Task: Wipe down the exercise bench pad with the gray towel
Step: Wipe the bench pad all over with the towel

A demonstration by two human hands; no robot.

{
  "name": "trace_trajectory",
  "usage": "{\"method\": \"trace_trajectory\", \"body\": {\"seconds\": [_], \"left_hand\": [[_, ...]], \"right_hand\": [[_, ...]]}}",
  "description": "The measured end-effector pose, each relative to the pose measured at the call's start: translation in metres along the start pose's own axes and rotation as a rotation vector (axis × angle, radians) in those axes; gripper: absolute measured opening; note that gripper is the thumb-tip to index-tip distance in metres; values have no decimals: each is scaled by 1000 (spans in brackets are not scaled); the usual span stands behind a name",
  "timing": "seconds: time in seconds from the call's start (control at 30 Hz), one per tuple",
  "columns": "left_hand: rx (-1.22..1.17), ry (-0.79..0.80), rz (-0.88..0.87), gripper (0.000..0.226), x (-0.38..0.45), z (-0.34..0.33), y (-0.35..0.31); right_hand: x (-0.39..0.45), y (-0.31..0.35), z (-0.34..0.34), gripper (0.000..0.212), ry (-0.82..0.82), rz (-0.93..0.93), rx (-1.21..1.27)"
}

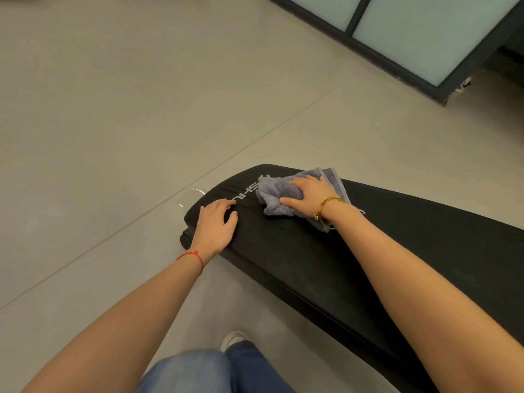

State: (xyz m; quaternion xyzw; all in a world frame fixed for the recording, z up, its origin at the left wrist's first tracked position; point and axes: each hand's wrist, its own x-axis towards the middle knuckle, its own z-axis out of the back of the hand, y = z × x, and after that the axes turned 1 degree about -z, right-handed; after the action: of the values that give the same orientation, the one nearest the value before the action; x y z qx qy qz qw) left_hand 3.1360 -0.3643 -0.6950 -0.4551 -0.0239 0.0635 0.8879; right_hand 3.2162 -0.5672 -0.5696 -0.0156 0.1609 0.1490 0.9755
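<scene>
Your gray towel (286,194) lies bunched at the far end of the black bench (354,251) pad, beside the white lettering. Your right hand (309,194) has its grip curled onto the towel for wiping; your left hand (215,222) rests flat, fingers spread, likely steadying you.

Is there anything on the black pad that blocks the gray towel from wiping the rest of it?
Only the person's own left hand, resting on the bench pad near its end, just left of the gray towel. The right hand presses the towel down. The long stretch of pad toward the right shows nothing lying on it.
</scene>
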Motion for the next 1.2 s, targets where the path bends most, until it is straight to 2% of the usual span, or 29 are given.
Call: {"method": "trace_trajectory", "body": {"seconds": [0.1,0.23,0.33,0.4,0.5,0.6,0.73,0.87,0.93,1.0,1.1,1.2], "left_hand": [[2,-41,37,39,3,8,11],[58,12,44,45,7,22,38],[73,32,40,46,9,25,48],[73,39,53,52,11,26,49],[75,50,75,61,12,28,50],[71,52,85,64,13,26,52],[69,33,56,70,15,23,63],[30,10,58,54,12,22,62],[27,-13,75,47,11,21,60],[43,-19,90,47,9,22,59],[79,-21,100,50,6,26,63],[93,-17,73,57,4,27,65]], "right_hand": [[8,20,-5,58,46,72,-9],[-29,38,-6,59,86,329,106],[-42,27,0,59,131,466,149],[-22,12,8,57,123,444,152],[41,-5,10,53,33,237,77],[95,10,-11,55,52,90,-29],[71,53,-33,58,99,326,9],[34,42,-16,54,128,488,116],[57,27,-9,51,114,444,122],[96,20,-11,52,57,313,96],[150,45,-28,50,67,156,29],[154,91,-49,53,105,257,-2]]}}
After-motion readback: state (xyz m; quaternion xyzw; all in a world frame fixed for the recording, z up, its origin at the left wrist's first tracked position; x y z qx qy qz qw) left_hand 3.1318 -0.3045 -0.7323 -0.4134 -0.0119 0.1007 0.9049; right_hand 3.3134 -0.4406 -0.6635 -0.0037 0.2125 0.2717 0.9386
